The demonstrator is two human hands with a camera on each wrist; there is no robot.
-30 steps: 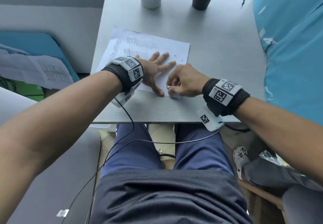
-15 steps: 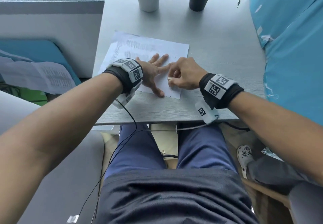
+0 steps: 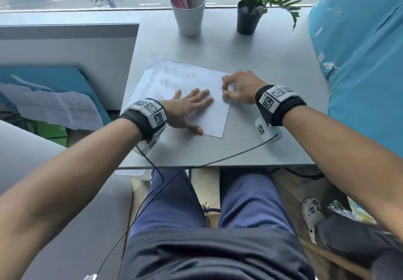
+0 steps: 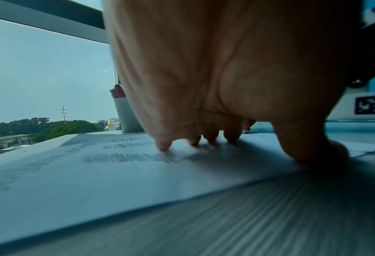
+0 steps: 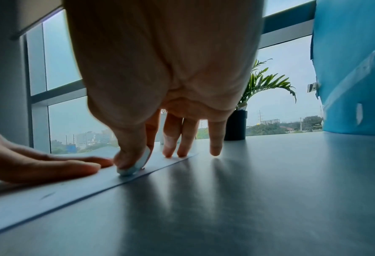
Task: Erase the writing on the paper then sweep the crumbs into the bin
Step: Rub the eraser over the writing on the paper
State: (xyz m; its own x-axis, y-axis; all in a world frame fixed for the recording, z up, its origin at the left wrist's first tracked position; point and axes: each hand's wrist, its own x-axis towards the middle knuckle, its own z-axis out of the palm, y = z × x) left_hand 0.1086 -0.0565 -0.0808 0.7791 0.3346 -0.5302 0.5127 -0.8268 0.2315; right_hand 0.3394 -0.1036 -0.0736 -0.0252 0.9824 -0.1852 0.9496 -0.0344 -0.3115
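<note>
A white sheet of paper [image 3: 174, 83] with grey smudged writing lies on the grey desk [image 3: 272, 61]. My left hand [image 3: 189, 105] lies flat on the sheet with fingers spread, pressing it down; the left wrist view shows its fingertips [image 4: 163, 147] on the paper [image 4: 94, 173]. My right hand [image 3: 237, 87] is at the sheet's right edge and pinches a small white eraser [image 3: 225, 92] between thumb and forefinger. In the right wrist view the eraser [image 5: 136, 164] presses on the paper [image 5: 50, 195] near its edge, the other fingers spread down.
A white cup of pens [image 3: 189, 13] and a potted plant [image 3: 248, 17] stand at the desk's far edge by the window. A blue panel [image 3: 359, 61] rises on the right. Loose papers [image 3: 61, 105] lie left of the desk. No bin shows.
My right hand has moved with the eraser from the paper's near edge up toward its far right corner. The left hand has stayed pressing on the sheet. The head view has tilted upward.
</note>
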